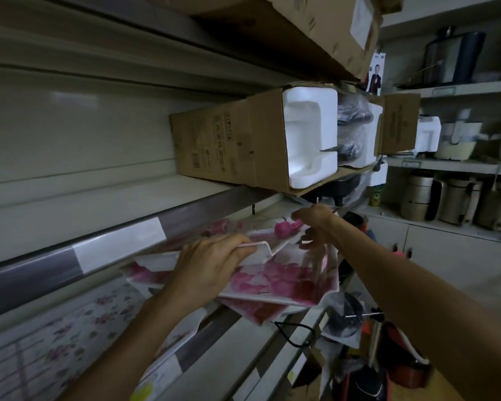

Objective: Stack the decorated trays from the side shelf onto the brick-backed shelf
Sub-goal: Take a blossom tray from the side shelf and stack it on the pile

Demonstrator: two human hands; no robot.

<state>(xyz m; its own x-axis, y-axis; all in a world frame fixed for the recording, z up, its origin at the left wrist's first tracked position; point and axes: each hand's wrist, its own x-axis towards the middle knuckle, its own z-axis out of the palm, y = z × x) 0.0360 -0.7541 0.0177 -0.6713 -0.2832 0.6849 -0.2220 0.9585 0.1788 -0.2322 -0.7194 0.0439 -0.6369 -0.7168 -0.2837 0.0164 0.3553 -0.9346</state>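
A stack of white trays with pink flower prints (275, 280) lies on a shelf under the grey shelf rail (55, 264). The top tray (268, 237) is tilted, its near edge lifted off the stack. My left hand (211, 263) grips that near rim at its left corner. My right hand (315, 224) holds the tray's far right edge, fingers curled over it. A lower tray of the stack juts out past the shelf's front edge.
An open cardboard box with white foam (255, 143) sits on the shelf above. A floral-patterned sheet (55, 340) lies at lower left. Bags and a black cord (295, 334) hang below the trays. Metal pots (457, 201) and appliances fill the right shelves.
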